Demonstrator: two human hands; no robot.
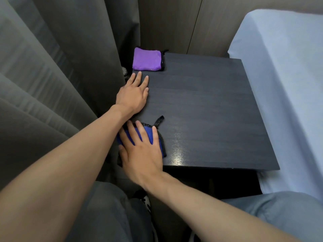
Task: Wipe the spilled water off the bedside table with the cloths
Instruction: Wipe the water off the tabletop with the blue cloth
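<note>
The dark wooden bedside table (pixel 206 105) fills the middle of the view. A folded purple cloth (pixel 147 59) lies at its far left corner. My left hand (pixel 134 92) rests flat on the table's left edge, fingers apart, just short of the purple cloth and holding nothing. A folded blue cloth (pixel 156 138) with a black trim and loop lies at the near left corner. My right hand (pixel 139 151) presses flat on top of the blue cloth and covers most of it. A wet sheen (pixel 176 154) shows near the front edge, right of the blue cloth.
Grey curtains (pixel 52 75) hang close along the table's left side. A bed with a pale blue sheet (pixel 286 84) borders the right side. A wood-panelled wall (pixel 183 23) stands behind. My knees in grey trousers (pixel 104 215) are below the front edge.
</note>
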